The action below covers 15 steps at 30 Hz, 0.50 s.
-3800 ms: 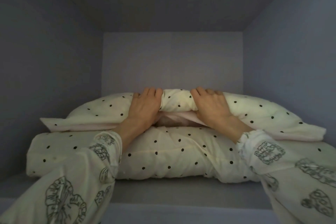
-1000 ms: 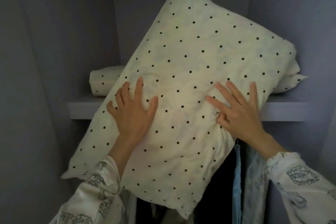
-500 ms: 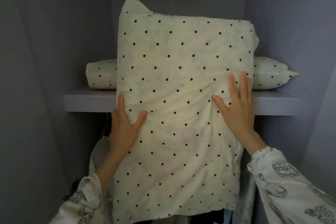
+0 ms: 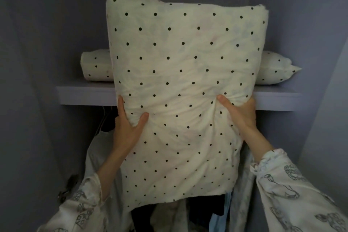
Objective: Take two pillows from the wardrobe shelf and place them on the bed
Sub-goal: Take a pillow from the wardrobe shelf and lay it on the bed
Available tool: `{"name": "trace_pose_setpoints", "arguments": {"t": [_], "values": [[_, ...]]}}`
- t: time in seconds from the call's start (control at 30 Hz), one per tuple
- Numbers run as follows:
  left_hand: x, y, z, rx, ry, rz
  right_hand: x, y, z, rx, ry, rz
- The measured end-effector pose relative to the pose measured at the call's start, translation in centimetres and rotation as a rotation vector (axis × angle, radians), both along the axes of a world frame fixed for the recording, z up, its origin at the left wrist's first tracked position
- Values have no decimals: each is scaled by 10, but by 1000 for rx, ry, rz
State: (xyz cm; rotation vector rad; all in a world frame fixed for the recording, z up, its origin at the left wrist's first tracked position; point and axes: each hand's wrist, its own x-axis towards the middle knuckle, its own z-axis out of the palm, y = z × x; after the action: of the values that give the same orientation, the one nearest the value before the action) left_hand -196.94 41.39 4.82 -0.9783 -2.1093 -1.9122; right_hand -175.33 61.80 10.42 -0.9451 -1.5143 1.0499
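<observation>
A cream pillow with black dots (image 4: 180, 73) stands upright in front of me, off the shelf and filling the middle of the view. My left hand (image 4: 128, 128) grips its left edge with the thumb pressed into the front. My right hand (image 4: 239, 113) grips its right edge the same way. A second dotted pillow (image 4: 95, 66) lies flat on the wardrobe shelf (image 4: 88, 96) behind, its ends showing on both sides of the held one. The bed is out of view.
Grey wardrobe walls (image 4: 47, 43) close in on the left and right. Clothes hang below the shelf (image 4: 101, 149), dark and pale garments, partly behind the held pillow. A metal hinge (image 4: 69, 184) sits on the lower left wall.
The pillow came off the shelf, swung from tilted to upright and moved toward me. Both hands shifted from flat on its front to gripping its side edges.
</observation>
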Motion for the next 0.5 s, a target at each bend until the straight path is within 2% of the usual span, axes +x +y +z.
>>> {"name": "trace_pose_setpoints", "arguments": {"t": [0.3, 0.5], "values": [[15, -22, -15, -48, -47, -102, 16, -13, -18, 21, -8, -6], [33, -47, -18, -75, -136, -149, 43, -30, -35, 31, 48, 134]]}}
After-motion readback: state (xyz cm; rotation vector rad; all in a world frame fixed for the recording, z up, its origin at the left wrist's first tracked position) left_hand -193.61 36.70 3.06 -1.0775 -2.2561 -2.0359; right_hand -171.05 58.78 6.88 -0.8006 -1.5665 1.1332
